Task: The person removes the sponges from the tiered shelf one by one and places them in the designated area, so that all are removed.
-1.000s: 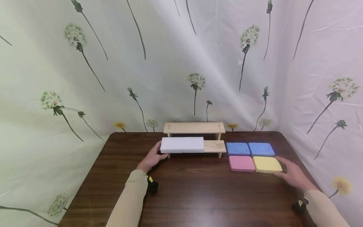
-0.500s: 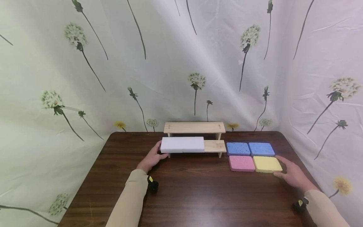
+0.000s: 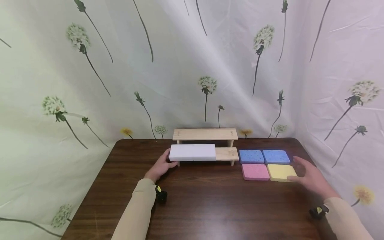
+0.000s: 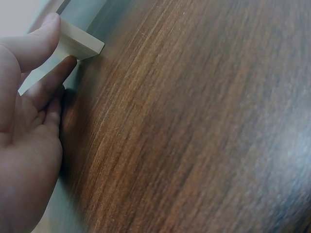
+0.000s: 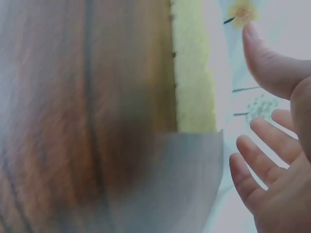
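Two white rectangular blocks (image 3: 192,152) lie end to end along the lower step of a small wooden two-step stand (image 3: 226,153). My left hand (image 3: 159,168) is at their left end, thumb in front and fingers toward the back. In the left wrist view, its fairly straight fingers and thumb lie right by the stand's front leg (image 4: 81,42). My right hand (image 3: 311,176) hovers with spread fingers at the right side of a yellow sponge (image 3: 280,172), its thumb overlapping the corner. The right wrist view shows nothing between its fingers.
Beside the yellow sponge lies a pink sponge (image 3: 255,172); behind them are two blue sponges (image 3: 251,156), forming a block right of the stand. The upper wooden step (image 3: 205,134) rises at the back of the dark table (image 3: 210,203), against a flowered curtain (image 3: 180,83).
My right hand has come off the yellow sponge's right edge, lifting slightly and spreading its fingers. The left hand, blocks and sponges keep their places.
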`<state>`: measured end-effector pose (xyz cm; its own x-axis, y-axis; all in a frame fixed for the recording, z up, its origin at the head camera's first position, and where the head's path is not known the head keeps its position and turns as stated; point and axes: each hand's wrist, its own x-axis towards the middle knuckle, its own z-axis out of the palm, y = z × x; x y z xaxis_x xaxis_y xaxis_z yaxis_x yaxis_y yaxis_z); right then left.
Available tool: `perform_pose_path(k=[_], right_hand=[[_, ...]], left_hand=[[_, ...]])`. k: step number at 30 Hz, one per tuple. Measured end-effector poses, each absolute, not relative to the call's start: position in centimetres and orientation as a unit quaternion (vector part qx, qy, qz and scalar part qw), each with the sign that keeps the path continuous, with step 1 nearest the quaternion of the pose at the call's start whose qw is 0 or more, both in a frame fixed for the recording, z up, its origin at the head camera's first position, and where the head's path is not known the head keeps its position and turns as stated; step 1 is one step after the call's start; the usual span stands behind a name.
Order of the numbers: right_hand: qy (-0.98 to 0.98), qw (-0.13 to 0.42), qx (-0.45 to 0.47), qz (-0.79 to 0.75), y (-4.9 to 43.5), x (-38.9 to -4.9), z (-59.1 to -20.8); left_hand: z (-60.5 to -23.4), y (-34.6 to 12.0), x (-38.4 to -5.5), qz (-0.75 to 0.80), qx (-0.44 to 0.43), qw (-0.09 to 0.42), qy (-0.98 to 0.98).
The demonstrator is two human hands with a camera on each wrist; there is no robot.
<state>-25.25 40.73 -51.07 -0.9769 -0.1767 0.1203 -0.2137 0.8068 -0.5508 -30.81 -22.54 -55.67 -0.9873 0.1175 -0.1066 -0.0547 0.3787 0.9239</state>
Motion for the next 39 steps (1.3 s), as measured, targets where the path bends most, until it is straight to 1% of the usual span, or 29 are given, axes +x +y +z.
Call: perform_pose_path(k=[8, 15, 29, 39], right_hand=[[-0.942, 0.050, 0.122, 0.309, 37.3, -25.3, -48.3], [-0.938, 0.067, 0.145, 0.307, 34.8, -26.4, -48.0], [-0.939, 0.029, 0.155, 0.307, 30.8, -27.7, -48.5], [-0.933, -0.001, 0.151, 0.326, 27.7, -27.8, -48.3]], left_hand=[[-55.5, -22.5, -30.5, 0.561, 0.017, 0.078, 0.824], [-55.5, -22.5, -30.6, 0.560, 0.018, 0.070, 0.825], [-55.7, -22.6, -30.7, 0.561, 0.016, 0.076, 0.824], [-55.5, -22.4, -30.7, 0.564, 0.017, 0.076, 0.822]])
